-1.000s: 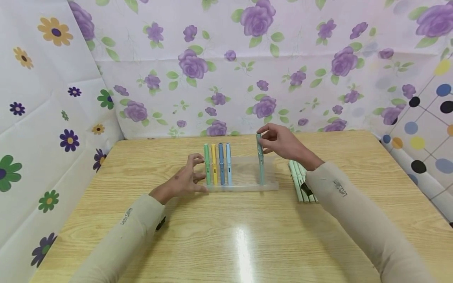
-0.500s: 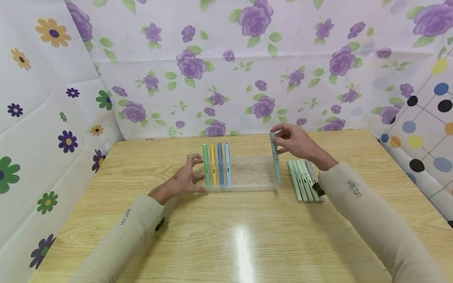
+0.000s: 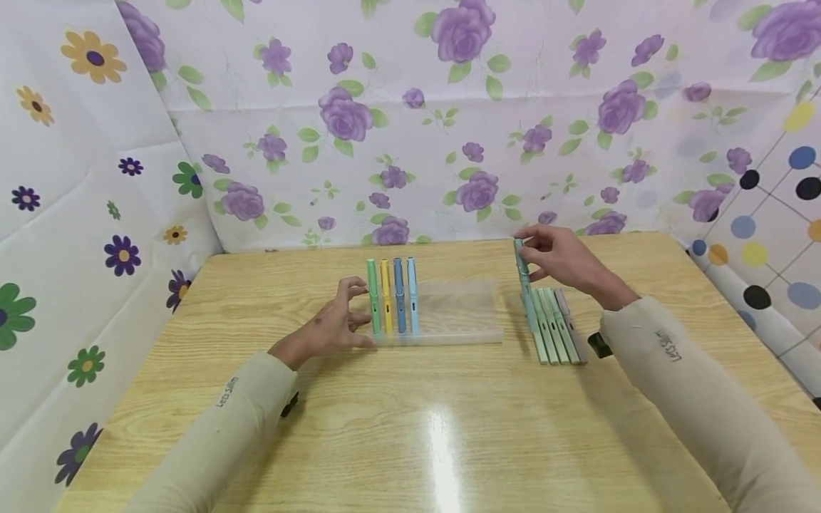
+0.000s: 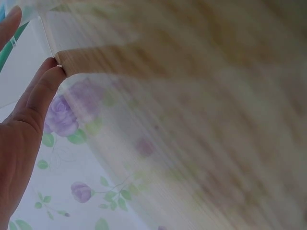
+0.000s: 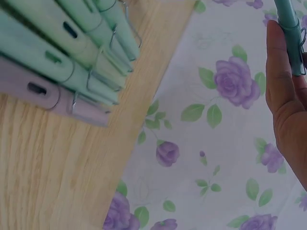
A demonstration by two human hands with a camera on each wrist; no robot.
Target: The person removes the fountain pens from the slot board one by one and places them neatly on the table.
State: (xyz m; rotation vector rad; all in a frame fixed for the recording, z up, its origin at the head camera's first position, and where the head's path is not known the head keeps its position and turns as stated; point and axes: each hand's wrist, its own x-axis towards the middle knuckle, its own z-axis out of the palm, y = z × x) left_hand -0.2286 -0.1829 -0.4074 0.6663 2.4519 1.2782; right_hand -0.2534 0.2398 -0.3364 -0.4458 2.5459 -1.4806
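My right hand [image 3: 567, 262] pinches a teal pen [image 3: 527, 299] near its top, the pen almost upright at the left side of several pale pens [image 3: 555, 329] lying side by side. In the right wrist view the lying pens look green, with one mauve pen [image 5: 45, 92] at the end. A clear plastic pen stand [image 3: 458, 310] holds a green pen [image 3: 374, 296], a yellow pen [image 3: 387, 296], a dark blue pen [image 3: 400, 296] and a light blue pen [image 3: 413, 296] upright. My left hand [image 3: 329, 326] holds the stand's left end; its fingertips [image 4: 50, 72] touch the clear edge.
A wood-grain table [image 3: 385, 427] lies under everything. Behind it hangs a cloth with purple flowers [image 3: 359, 171]. Patterned cloths also stand at the left and right sides.
My right hand has carried the teal pen rightward, out of the stand's right part to beside the lying pens. The left hand stays at the stand.
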